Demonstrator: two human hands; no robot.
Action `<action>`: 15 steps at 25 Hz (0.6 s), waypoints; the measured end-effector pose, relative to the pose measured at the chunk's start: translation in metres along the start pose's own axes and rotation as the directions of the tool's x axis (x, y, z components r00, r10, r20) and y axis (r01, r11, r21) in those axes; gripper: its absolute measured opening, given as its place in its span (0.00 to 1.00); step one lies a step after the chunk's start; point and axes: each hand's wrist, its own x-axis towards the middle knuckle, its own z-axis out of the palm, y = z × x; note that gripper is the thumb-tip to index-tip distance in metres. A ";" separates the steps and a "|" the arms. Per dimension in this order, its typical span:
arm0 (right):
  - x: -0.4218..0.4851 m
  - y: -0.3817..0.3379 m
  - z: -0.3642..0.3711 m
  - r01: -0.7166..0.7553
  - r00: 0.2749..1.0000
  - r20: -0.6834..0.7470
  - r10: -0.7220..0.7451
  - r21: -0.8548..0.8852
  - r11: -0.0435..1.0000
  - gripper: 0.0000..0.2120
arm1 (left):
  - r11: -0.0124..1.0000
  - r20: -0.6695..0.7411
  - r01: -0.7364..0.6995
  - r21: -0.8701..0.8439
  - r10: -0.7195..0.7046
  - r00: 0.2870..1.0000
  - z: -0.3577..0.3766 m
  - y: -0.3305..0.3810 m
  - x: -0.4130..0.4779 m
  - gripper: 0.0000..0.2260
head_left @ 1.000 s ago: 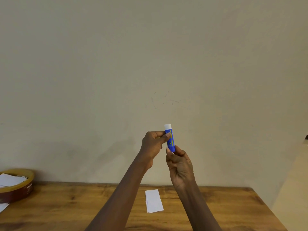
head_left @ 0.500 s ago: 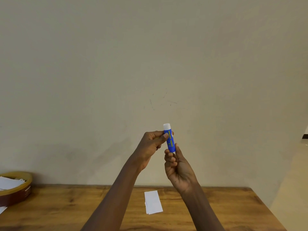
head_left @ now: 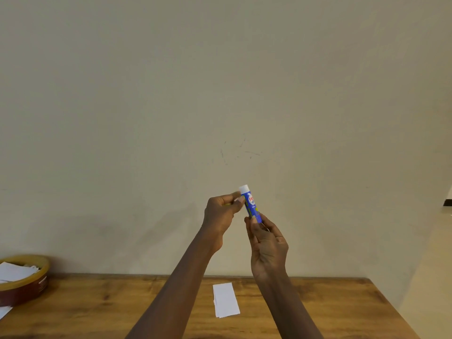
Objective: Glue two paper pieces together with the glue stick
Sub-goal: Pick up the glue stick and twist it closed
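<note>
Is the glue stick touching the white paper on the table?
Apart. In the head view both hands hold the glue stick up in front of the wall, well above the white paper lying flat on the table.

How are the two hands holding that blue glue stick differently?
The right hand grips the glue stick at its lower end, fingers wrapped around the base. The left hand only pinches the upper part, fingertips just under the white top. The right hand sits lower and nearer the camera; the left is higher. Both are raised well above the table.
</note>
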 end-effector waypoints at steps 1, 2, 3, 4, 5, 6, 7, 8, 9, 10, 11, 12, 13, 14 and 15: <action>0.000 -0.002 -0.004 -0.015 1.000 0.010 0.015 0.030 0.999 0.09 | 0.991 0.019 0.036 -0.125 -0.034 0.999 -0.003 0.002 0.001 0.15; -0.001 -0.003 -0.007 -0.042 0.999 0.030 0.040 0.060 0.997 0.10 | 0.959 0.037 0.068 -0.276 -0.061 0.997 -0.007 0.006 0.002 0.15; -0.003 -0.004 -0.010 -0.066 0.997 0.056 0.062 0.071 0.995 0.10 | 0.914 0.051 0.079 -0.398 -0.064 0.997 -0.011 0.008 0.004 0.16; -0.005 -0.002 -0.011 -0.078 0.994 0.077 0.074 0.053 0.996 0.09 | 0.885 0.066 0.074 -0.459 -0.049 0.997 -0.014 0.010 0.006 0.16; -0.007 -0.001 -0.011 -0.079 0.993 0.089 0.078 0.016 0.997 0.08 | 0.884 0.095 0.063 -0.463 -0.022 0.995 -0.015 0.011 0.006 0.17; -0.008 0.001 -0.010 -0.069 0.993 0.094 0.071 -0.023 0.997 0.09 | 0.897 0.132 0.053 -0.439 0.006 0.991 -0.015 0.012 0.006 0.17; -0.009 0.003 -0.009 -0.055 0.994 0.091 0.059 -0.050 0.997 0.09 | 0.917 0.165 0.041 -0.398 0.027 0.986 -0.014 0.014 0.006 0.17; -0.009 0.004 -0.008 -0.039 0.995 0.087 0.045 -0.068 0.997 0.10 | 0.935 0.182 0.025 -0.353 0.043 0.982 -0.013 0.014 0.005 0.17; -0.009 0.003 -0.007 -0.023 0.996 0.087 0.030 -0.081 0.996 0.10 | 0.949 0.187 0.005 -0.315 0.057 0.981 -0.013 0.014 0.005 0.17; -0.009 0.002 -0.006 -0.002 0.996 0.090 0.011 -0.097 0.995 0.10 | 0.960 0.187 -0.015 -0.279 0.069 0.980 -0.013 0.015 0.006 0.17; -0.009 0.001 -0.006 0.019 0.995 0.095 -0.008 -0.116 0.993 0.11 | 0.972 0.190 -0.037 -0.230 0.082 0.978 -0.014 0.015 0.008 0.17; -0.009 0.001 -0.005 0.039 0.995 0.097 -0.026 -0.135 0.990 0.11 | 0.983 0.202 -0.064 -0.171 0.099 0.974 -0.013 0.015 0.009 0.17; -0.009 0.000 -0.005 0.054 0.995 0.094 -0.040 -0.148 0.988 0.11 | 0.989 0.215 -0.094 -0.113 0.117 0.970 -0.013 0.014 0.009 0.17; -0.009 0.001 -0.005 0.065 0.995 0.085 -0.053 -0.153 0.986 0.10 | 0.990 0.218 -0.126 -0.061 0.136 0.966 -0.011 0.013 0.010 0.17; -0.009 0.002 -0.005 0.073 0.995 0.075 -0.062 -0.151 0.986 0.10 | 0.988 0.213 -0.155 -0.011 0.154 0.965 -0.010 0.012 0.011 0.18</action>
